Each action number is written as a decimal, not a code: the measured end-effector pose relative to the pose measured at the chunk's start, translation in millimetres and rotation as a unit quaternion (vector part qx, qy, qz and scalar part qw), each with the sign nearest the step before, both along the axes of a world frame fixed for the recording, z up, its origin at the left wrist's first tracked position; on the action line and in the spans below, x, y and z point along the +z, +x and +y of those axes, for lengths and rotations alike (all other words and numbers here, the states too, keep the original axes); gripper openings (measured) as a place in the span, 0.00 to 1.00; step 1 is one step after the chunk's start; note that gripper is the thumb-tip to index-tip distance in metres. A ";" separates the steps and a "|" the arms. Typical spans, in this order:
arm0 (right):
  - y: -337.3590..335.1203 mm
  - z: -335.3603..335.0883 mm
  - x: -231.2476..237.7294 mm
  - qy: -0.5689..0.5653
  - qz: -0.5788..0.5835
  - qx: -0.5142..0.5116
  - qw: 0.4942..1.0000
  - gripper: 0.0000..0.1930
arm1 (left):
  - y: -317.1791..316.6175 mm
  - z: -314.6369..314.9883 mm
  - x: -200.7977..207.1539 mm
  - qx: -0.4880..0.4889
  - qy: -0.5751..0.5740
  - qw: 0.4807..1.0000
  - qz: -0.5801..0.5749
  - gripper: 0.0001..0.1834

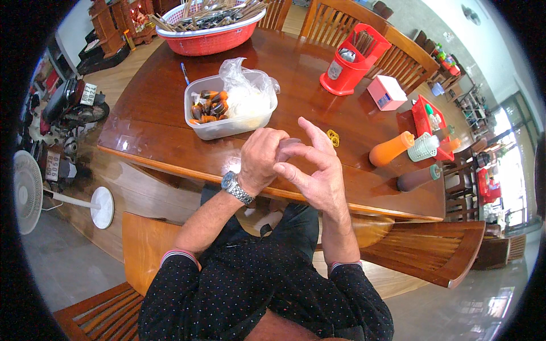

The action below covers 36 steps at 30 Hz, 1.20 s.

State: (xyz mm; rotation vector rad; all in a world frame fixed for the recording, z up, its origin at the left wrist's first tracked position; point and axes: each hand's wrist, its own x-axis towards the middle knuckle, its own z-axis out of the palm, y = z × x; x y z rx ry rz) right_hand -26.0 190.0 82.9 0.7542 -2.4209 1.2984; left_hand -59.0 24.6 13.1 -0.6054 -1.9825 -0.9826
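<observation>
Small dark packet, mostly hidden, sat mid-frame, apparently gripped by the left hand, fingers curled. Right hand bent over it, grip unclear. Seemingly mid-fastening; next move likely called for keeping it pinched. Upper centre: translucent rectangular plastic tub, orange-and-black packets; thin yellow rubber bands rightward.

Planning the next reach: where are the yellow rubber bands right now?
In the head view, the yellow rubber bands lie on the table, right of centre, seen beside the right hand and left of the orange bottle.
</observation>
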 end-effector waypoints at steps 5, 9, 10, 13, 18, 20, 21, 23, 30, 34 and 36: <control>5.1 5.0 -5.8 -0.124 0.025 0.009 0.992 0.17 | 5.1 3.7 1.7 -0.021 0.095 0.994 -0.044 0.17; 10.1 35.8 -20.5 -0.285 0.131 -0.081 0.946 0.13 | 8.4 1.4 0.3 -0.008 0.130 0.991 -0.041 0.18; 10.1 50.2 -25.5 -0.294 0.169 -0.132 0.931 0.13 | 8.8 0.7 -0.2 -0.018 0.147 0.988 -0.040 0.18; 3.7 106.5 -44.5 -0.363 0.193 -0.283 0.867 0.15 | 10.8 -3.6 -1.8 -0.031 0.171 0.982 -0.079 0.18; -35.3 185.1 -90.1 -0.290 0.127 -0.459 0.830 0.39 | 12.9 0.4 -4.9 -0.041 0.174 0.979 -0.102 0.19; -55.8 198.7 -106.9 -0.207 0.103 -0.489 0.841 0.44 | 12.8 3.6 -7.3 -0.064 0.200 0.970 -0.123 0.19; -66.2 202.6 -112.7 -0.166 0.092 -0.502 0.844 0.49 | 13.3 4.6 -8.6 -0.079 0.211 0.964 -0.142 0.19; -82.0 204.3 -119.6 -0.152 0.056 -0.488 0.858 0.47 | 15.1 4.7 -10.5 -0.119 0.249 0.947 -0.164 0.19; -72.1 163.6 -74.1 -0.053 0.169 -0.364 0.914 0.34 | 23.9 -15.4 -0.9 -0.101 0.195 0.949 -0.228 0.19; -31.8 125.4 -5.3 0.149 0.286 -0.249 0.913 0.31 | 23.6 -17.8 5.9 -0.097 0.148 0.951 -0.253 0.18; -20.4 104.3 25.2 0.235 0.336 -0.208 0.888 0.30 | 23.6 -16.2 6.0 -0.094 0.145 0.950 -0.260 0.19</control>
